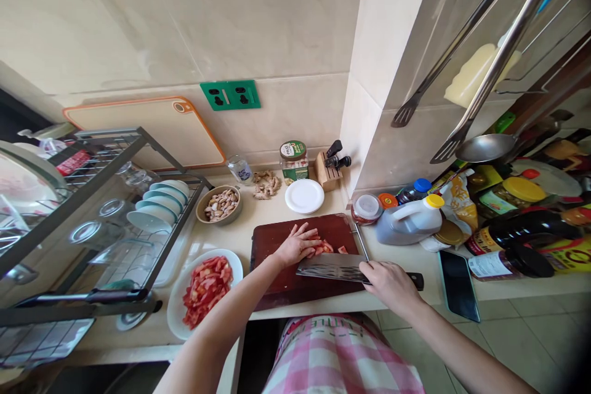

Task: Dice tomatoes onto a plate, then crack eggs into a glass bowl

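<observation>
tiled wall: pale slabs point(277, 31) behind us, with a green socket plate point(231, 95) and a large orange-edged board point(138, 129) leaning at its foot.
counter: our dark red cutting board point(272, 246) lies by the front edge, a metal handle at its right end.
left hand: ours point(298, 245) is spread, palm down, fingers reaching over the chopped red pieces point(323, 247) – it hides some of them.
right hand: ours point(390, 283) is closed round the cleaver point(330, 266) where blade meets handle; the blade lies alongside the pieces, its tip near our left hand.
left side: an oval dish point(236, 263) holds a heap of red pieces point(207, 289), our left forearm crossing before its right edge; beyond stands the dish rack point(106, 167) with stacked bowls.
behind the board: a bowl point(231, 218) of garlic, ginger point(266, 184), a white plate point(305, 197) and a knife block point(327, 172).
right side: a yellow-capped jug point(409, 220) crowds near the board among jars – and a phone point(458, 286) lies past the cleaver's handle, at the counter edge.
above: slotted turners point(406, 114) hang over the jars.
</observation>
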The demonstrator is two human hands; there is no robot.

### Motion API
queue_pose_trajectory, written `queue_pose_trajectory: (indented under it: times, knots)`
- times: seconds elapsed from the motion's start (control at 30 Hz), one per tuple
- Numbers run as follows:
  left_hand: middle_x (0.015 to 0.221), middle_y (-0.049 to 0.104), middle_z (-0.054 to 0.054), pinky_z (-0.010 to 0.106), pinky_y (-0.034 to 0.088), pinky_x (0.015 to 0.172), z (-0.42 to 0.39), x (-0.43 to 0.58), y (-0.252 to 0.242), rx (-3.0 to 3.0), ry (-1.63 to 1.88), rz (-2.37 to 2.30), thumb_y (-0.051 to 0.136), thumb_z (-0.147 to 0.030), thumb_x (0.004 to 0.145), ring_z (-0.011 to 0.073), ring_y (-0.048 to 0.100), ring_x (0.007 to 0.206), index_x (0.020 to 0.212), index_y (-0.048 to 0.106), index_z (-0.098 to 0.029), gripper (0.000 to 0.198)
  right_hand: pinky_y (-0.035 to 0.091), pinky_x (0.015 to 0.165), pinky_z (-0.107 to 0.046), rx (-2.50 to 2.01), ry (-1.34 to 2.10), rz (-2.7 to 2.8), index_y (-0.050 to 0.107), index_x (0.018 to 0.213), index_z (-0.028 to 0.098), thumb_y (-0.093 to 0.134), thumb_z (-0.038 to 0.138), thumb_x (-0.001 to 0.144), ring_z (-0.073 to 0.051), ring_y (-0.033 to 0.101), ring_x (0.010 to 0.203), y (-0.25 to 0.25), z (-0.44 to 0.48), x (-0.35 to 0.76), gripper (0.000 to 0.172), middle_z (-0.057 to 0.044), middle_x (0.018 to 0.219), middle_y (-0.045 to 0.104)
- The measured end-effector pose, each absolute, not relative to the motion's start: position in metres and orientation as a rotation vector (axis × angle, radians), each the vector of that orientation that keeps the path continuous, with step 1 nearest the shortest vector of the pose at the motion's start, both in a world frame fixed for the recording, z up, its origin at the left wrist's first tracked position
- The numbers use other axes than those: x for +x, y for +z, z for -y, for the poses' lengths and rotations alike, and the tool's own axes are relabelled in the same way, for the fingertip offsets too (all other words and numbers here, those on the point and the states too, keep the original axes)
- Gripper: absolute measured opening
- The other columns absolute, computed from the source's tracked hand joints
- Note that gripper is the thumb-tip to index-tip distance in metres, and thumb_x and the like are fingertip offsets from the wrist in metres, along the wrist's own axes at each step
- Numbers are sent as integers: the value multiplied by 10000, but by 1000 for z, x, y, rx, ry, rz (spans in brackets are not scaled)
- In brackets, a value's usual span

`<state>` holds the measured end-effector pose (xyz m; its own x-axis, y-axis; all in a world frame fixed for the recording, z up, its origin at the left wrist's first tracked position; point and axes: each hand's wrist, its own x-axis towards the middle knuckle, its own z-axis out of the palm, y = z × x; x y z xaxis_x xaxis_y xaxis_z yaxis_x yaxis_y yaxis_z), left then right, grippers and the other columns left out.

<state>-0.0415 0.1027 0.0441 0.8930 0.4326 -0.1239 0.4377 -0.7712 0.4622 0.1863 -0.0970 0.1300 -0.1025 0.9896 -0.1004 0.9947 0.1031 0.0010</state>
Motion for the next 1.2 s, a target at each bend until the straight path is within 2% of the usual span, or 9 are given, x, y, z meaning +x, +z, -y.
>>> queue_pose_trajectory:
  times: [0.23,0.37,0.43,0.5,0.57,0.67,0.73,1.0,1.2]
  knots:
    - [1452,413,49,585,192,1111,-92,-46,49,2499,221,-750,377,-353,932,279,224,1399,1316,481,-331,399,395,577,-255,2131,-143,-2219,550,843,229,663,144,754,-174,649,695,120,111,191,167,12,763,660]
    - [1434,440,28,616,147,1108,-88,-38,55,2566,81,-547,495,-373,880,328,208,1398,1111,657,-343,284,396,600,-263,2135,-217,-2251,554,833,231,625,92,743,-189,638,716,124,114,184,181,-8,773,654]
    - [1419,457,41,617,160,1105,-90,-43,52,2564,115,-639,474,-330,889,327,232,1390,1085,672,-318,278,400,604,-265,2283,-374,-2249,553,831,236,567,128,788,-184,630,709,117,124,184,118,-13,785,658]
    - [1417,453,73,588,195,1110,-90,-54,44,2509,246,-798,440,-333,904,308,254,1385,1191,607,-282,336,405,580,-264,2588,-695,-2150,540,807,234,489,248,856,-169,610,650,102,138,185,72,-9,739,644]
    - [1424,433,102,562,218,1114,-87,-63,33,2433,372,-947,421,-380,910,297,254,1385,1278,528,-246,407,393,491,-256,2979,-1231,-1790,501,745,224,424,424,873,-144,547,512,80,154,184,249,13,625,583]
    - [1448,382,121,566,214,1111,-78,-65,14,2369,434,-1083,425,-440,899,309,222,1393,1327,468,-232,478,344,376,-236,3302,-2035,-943,455,689,220,467,604,774,-100,422,378,44,172,175,393,58,533,492]
    - [1463,344,134,595,186,1105,-72,-57,5,2356,439,-1142,439,-461,887,329,201,1396,1357,426,-234,522,341,360,-225,3362,-2279,-582,462,676,212,544,636,696,-83,403,366,26,177,166,433,67,522,492]
    - [1399,406,179,567,190,1117,-56,-16,5,2389,493,-1063,455,-573,834,338,286,1350,1340,442,-165,650,347,315,-203,3314,-2488,-413,462,685,212,593,638,635,-77,412,326,3,146,116,448,86,464,474]
    - [1442,356,150,634,169,1089,-42,-6,14,2479,487,-973,564,-693,684,429,239,1339,1344,464,-250,801,333,282,-201,3259,-2446,-602,428,710,228,521,614,689,-90,419,306,4,103,79,398,104,432,433]
